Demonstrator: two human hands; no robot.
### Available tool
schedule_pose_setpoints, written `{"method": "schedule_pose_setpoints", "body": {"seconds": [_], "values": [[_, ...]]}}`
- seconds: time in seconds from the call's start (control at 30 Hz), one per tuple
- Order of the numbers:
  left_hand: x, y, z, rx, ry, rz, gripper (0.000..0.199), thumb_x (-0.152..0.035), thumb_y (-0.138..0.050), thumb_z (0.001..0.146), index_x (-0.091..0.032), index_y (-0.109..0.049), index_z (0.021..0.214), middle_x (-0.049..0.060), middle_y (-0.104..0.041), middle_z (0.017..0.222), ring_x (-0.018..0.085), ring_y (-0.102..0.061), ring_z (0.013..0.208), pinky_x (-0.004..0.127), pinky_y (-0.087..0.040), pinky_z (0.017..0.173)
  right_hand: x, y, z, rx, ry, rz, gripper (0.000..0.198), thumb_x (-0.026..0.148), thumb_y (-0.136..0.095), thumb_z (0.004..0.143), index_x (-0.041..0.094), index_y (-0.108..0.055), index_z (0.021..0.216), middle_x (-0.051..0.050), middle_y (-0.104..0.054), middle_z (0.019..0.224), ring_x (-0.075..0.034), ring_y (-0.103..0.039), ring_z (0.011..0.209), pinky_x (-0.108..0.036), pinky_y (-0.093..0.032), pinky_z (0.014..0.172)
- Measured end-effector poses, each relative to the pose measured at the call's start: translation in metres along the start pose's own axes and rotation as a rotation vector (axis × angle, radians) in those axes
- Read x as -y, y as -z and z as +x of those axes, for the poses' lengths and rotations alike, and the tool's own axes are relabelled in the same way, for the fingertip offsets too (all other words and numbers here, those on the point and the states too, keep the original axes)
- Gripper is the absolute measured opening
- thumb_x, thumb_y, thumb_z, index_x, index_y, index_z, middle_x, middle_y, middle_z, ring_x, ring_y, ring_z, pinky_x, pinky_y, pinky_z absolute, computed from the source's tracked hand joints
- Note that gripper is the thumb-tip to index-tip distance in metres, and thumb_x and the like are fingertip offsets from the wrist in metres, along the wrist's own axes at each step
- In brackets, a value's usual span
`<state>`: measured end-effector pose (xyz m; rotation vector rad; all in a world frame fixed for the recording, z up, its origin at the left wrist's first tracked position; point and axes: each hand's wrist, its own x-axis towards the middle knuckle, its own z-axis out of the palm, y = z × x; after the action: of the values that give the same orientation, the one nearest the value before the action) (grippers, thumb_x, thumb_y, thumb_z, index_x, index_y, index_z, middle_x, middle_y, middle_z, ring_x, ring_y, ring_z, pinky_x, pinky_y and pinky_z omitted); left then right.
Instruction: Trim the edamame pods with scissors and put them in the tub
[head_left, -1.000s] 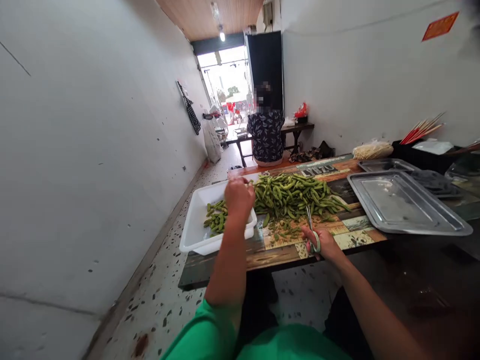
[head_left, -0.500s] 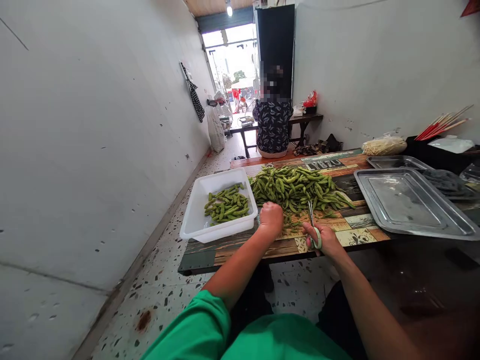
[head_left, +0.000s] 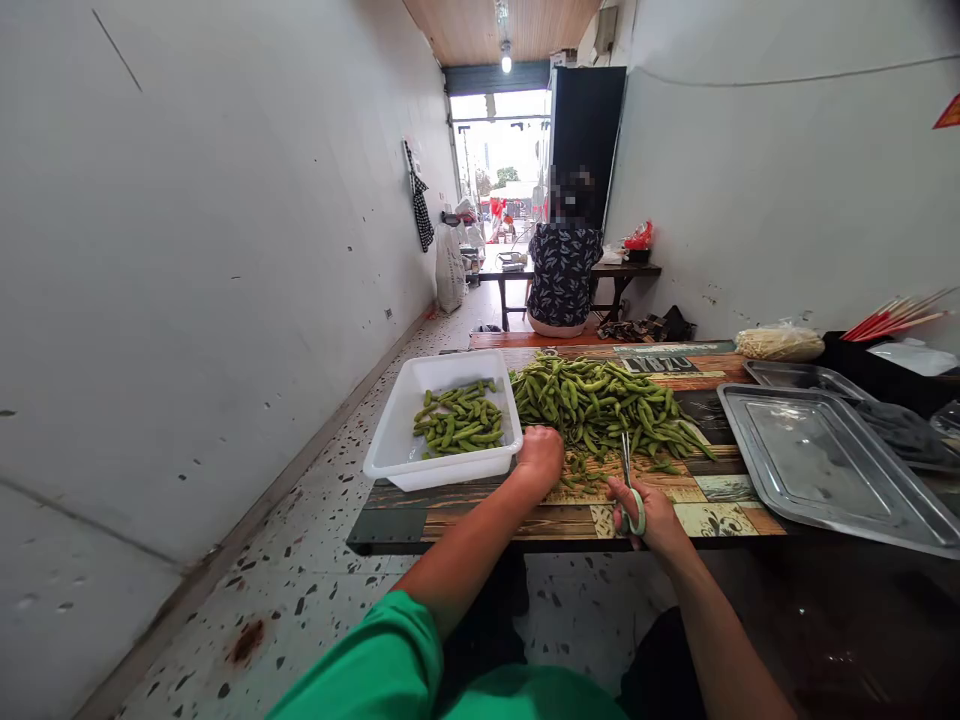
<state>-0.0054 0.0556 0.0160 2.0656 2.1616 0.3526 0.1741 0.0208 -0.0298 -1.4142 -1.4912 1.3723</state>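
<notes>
A big heap of green edamame pods (head_left: 600,400) lies on the patterned table (head_left: 705,515). To its left stands a white plastic tub (head_left: 405,440) with several pods (head_left: 459,420) in it. My left hand (head_left: 540,455) rests at the near edge of the heap, fingers curled down among the pods; what it holds is hidden. My right hand (head_left: 651,510) grips green-handled scissors (head_left: 628,480), blades pointing away toward the heap. Cut pod bits (head_left: 581,478) lie between my hands.
Two steel trays (head_left: 817,450) sit on the table's right side, with a bag of white sprouts (head_left: 778,343) and red chopsticks (head_left: 896,315) behind. A person in a patterned top (head_left: 564,280) sits with their back to me beyond the table. A white wall runs along the left.
My left hand came back from above the white tub to the near edge of the pod heap. The right hand with the scissors barely moved. The camera shifted.
</notes>
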Motion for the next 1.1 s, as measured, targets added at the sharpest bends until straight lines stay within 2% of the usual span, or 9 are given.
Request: {"method": "schedule_pose_setpoints", "body": {"seconds": [0.1,0.2,0.27,0.4,0.47,0.57,0.73,0.93,1.1], "values": [[-0.005,0.002,-0.003,-0.103,-0.024,0.046,0.028,-0.003,-0.044,0.082,-0.004,-0.068,0.097,0.023,-0.062,0.099,0.029,-0.058,0.1,0.037,-0.047,0.083,0.003,0.0,-0.001,0.014,-0.014,-0.014,0.048,0.066,-0.054,0.076,0.017,-0.057,0.077,0.002,-0.056,0.047,-0.009,-0.041,0.03,-0.022,-0.033,0.028],[-0.01,-0.001,0.006,-0.126,-0.18,-0.165,0.026,-0.007,-0.05,0.081,-0.009,-0.069,0.098,0.018,-0.063,0.101,0.024,-0.059,0.096,0.034,-0.047,0.085,0.004,0.0,0.0,0.029,0.004,-0.043,0.044,0.063,-0.056,0.076,0.018,-0.056,0.074,0.002,-0.056,0.046,-0.01,-0.041,0.03,-0.021,-0.032,0.028],[-0.011,-0.009,0.017,-0.039,-0.247,-0.442,0.024,-0.012,-0.054,0.081,-0.012,-0.07,0.099,0.012,-0.066,0.094,0.018,-0.061,0.085,0.029,-0.048,0.081,0.004,0.0,0.0,0.042,0.023,-0.059,0.041,0.06,-0.058,0.077,0.019,-0.056,0.074,0.003,-0.056,0.045,-0.01,-0.041,0.03,-0.021,-0.032,0.029],[-0.007,-0.027,0.035,0.261,-0.145,-1.008,0.027,-0.027,-0.064,0.078,-0.01,-0.07,0.098,0.0,-0.062,0.065,0.007,-0.048,0.052,0.02,-0.041,0.055,0.004,0.0,0.001,0.017,-0.016,-0.059,0.04,0.059,-0.061,0.074,0.019,-0.058,0.074,0.004,-0.055,0.044,-0.009,-0.041,0.029,-0.021,-0.032,0.027],[-0.004,-0.033,0.038,0.325,-0.097,-1.196,0.033,-0.032,-0.068,0.074,-0.009,-0.069,0.096,-0.001,-0.059,0.062,0.005,-0.04,0.047,0.018,-0.033,0.048,0.004,0.0,0.002,0.016,-0.035,-0.047,0.041,0.059,-0.062,0.074,0.018,-0.059,0.073,0.003,-0.055,0.045,-0.008,-0.04,0.028,-0.02,-0.031,0.026],[-0.001,-0.036,0.039,0.34,-0.068,-1.352,0.038,-0.037,-0.073,0.067,-0.008,-0.068,0.092,-0.003,-0.053,0.058,0.003,-0.035,0.045,0.019,-0.025,0.045,0.004,-0.001,0.004,0.004,-0.061,-0.025,0.044,0.06,-0.061,0.074,0.017,-0.06,0.074,0.003,-0.056,0.044,-0.008,-0.039,0.027,-0.019,-0.029,0.025],[-0.002,-0.033,0.036,0.321,-0.069,-1.427,0.044,-0.041,-0.075,0.062,-0.007,-0.067,0.089,-0.006,-0.046,0.055,0.002,-0.031,0.044,0.019,-0.021,0.044,0.003,-0.002,0.008,-0.035,-0.104,-0.023,0.046,0.063,-0.058,0.076,0.016,-0.061,0.074,0.001,-0.058,0.045,-0.008,-0.04,0.026,-0.02,-0.027,0.024],[0.0,-0.029,0.03,0.42,-0.168,-1.246,0.047,-0.045,-0.072,0.064,-0.007,-0.07,0.091,-0.006,-0.041,0.049,0.004,-0.028,0.044,0.021,-0.019,0.044,0.007,-0.002,0.007,-0.032,-0.096,-0.032,0.049,0.065,-0.056,0.075,0.016,-0.06,0.073,0.001,-0.057,0.044,-0.009,-0.04,0.026,-0.02,-0.027,0.024],[0.003,-0.029,0.031,0.431,-0.21,-1.128,0.048,-0.045,-0.07,0.065,-0.008,-0.071,0.095,-0.006,-0.043,0.052,0.005,-0.03,0.049,0.021,-0.023,0.048,0.009,-0.002,0.006,-0.009,-0.107,-0.049,0.049,0.065,-0.057,0.074,0.016,-0.06,0.074,0.0,-0.058,0.044,-0.01,-0.042,0.027,-0.02,-0.03,0.025]]}}
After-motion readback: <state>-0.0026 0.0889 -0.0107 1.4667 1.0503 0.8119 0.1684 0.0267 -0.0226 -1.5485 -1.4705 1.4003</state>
